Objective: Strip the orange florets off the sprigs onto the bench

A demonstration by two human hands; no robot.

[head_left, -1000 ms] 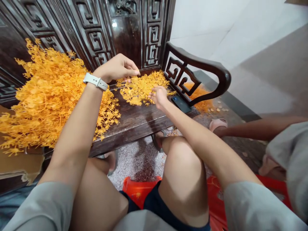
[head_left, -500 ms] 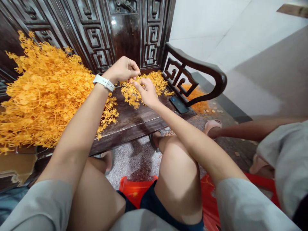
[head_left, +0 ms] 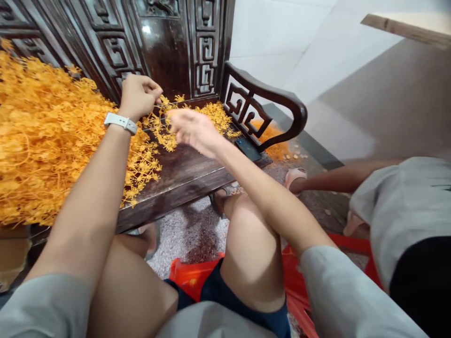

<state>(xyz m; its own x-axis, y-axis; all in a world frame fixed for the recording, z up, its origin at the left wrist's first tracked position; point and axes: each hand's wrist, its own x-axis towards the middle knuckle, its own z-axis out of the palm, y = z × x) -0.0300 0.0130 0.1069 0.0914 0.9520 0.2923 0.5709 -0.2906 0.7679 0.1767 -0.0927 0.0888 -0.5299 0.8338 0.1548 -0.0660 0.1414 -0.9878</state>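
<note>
My left hand (head_left: 140, 96), with a pale watch band on its wrist, is closed over the bench, thumb and finger pinching the end of an orange plastic flower sprig (head_left: 165, 134). The sprig hangs from the pinch toward the right. Just right of it, my right hand (head_left: 195, 127) is blurred by motion, its fingers stretched out and apart; I see nothing held in it. A large heap of similar orange sprigs (head_left: 59, 145) lies left of my left hand. Behind my right hand, a smaller orange pile (head_left: 218, 116) rests against the bench back.
The dark wooden bench (head_left: 183, 171) has a carved back and a curved armrest (head_left: 278, 96). A phone (head_left: 248, 149) lies by the armrest. Orange pieces (head_left: 273, 141) lie on the floor beyond. Another person's arm or leg and grey clothing (head_left: 401, 197) are at the right, near a red stool.
My left hand has moved left, carrying the sprig away from the small pile. My right hand has come off its pinch and opened. The whole view has shifted slightly to the right.
</note>
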